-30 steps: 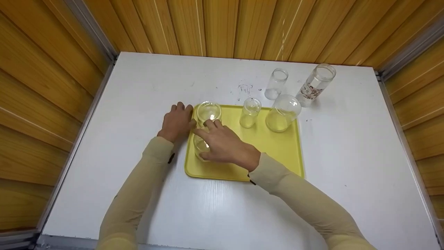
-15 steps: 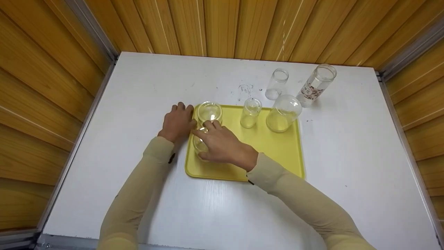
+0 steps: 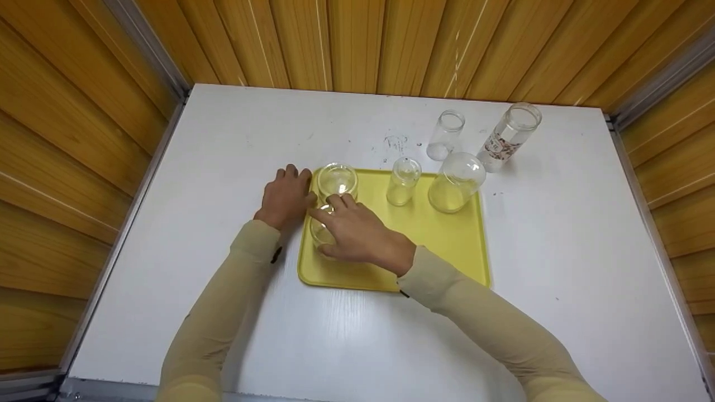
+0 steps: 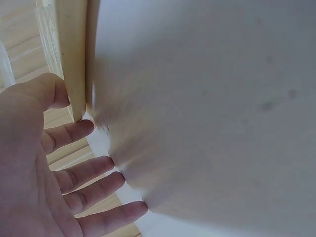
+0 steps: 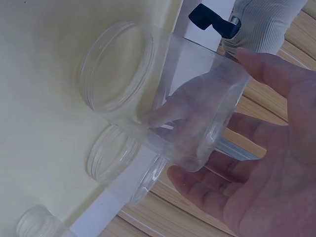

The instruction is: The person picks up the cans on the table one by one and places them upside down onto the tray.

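My right hand grips a clear, wide jar by its base, thumb on one side and fingers on the other. The jar stands mouth down at the left of the yellow tray; the hand covers part of it. Just behind it is a second upturned clear jar, close to my right fingertips. My left hand lies at the tray's left edge. In the left wrist view, that hand's thumb touches the tray rim and its extended fingertips rest on the white table.
A small upturned jar and a large upturned jar stand on the tray's back right. Behind the tray, a slim clear jar and a tall printed jar stand mouth up on the table. Wooden-look walls surround it.
The gripped jar and my right hand have shifted very slightly left. My left hand and the other jars look the same.
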A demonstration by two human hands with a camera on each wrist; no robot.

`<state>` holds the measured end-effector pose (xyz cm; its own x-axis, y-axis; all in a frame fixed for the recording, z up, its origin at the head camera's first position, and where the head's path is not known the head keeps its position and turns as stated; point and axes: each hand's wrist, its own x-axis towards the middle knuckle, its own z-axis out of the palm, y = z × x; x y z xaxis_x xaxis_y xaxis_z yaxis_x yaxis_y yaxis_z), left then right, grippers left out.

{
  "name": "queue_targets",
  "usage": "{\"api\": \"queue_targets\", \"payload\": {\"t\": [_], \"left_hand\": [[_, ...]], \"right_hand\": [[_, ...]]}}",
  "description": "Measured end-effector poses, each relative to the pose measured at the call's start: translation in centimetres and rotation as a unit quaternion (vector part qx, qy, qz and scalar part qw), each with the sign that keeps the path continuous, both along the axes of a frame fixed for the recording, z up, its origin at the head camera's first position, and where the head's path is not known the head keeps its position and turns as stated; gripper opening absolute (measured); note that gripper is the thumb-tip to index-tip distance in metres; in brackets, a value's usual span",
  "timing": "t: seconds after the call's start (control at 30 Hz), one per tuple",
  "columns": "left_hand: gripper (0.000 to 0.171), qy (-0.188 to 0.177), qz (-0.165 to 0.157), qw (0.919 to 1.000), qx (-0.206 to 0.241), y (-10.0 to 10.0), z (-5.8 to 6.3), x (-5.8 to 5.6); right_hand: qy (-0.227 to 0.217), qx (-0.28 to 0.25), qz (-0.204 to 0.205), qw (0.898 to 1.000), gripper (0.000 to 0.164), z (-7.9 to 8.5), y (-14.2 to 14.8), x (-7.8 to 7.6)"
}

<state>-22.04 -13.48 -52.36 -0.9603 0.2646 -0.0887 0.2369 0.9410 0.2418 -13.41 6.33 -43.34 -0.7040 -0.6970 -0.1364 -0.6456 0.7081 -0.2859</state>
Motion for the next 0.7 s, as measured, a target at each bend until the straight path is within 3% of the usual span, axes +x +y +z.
{"api": "queue_targets", "payload": {"t": [0.7], "left_hand": [[0.041,0.002,0.002,1.0,-0.003,0.1,0.1,0.1]], "right_hand": [[0.013,-0.016,-0.016,1.0,0.066,1.6,1.2,-0.6]]}}
